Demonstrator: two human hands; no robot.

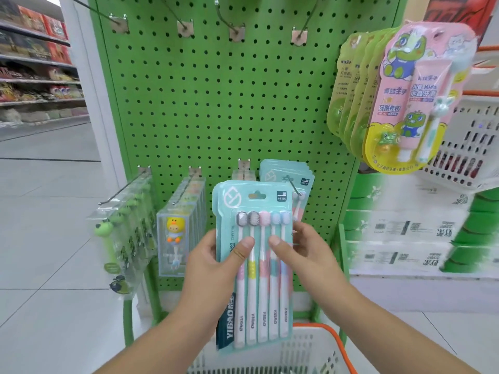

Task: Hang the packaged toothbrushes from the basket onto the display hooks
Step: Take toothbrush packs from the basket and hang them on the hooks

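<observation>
A teal toothbrush pack (256,292) with several pastel brushes is held upright in front of the green pegboard (216,103). My left hand (213,263) grips its left edge with the thumb on the front. My right hand (305,249) grips its right edge the same way. More teal packs seem stacked behind the front one. Other packs of the same kind (286,174) hang on a lower hook (294,186) just behind and to the right. The white basket (310,349) with an orange rim sits below my hands.
Empty hooks (229,20) jut from the pegboard's top row. Frog toothbrush packs (127,225) and duck packs (175,238) hang at lower left. Pink and green kids' sets (415,98) hang at upper right. Store shelves stand far left, stacked cartons (410,233) at the right.
</observation>
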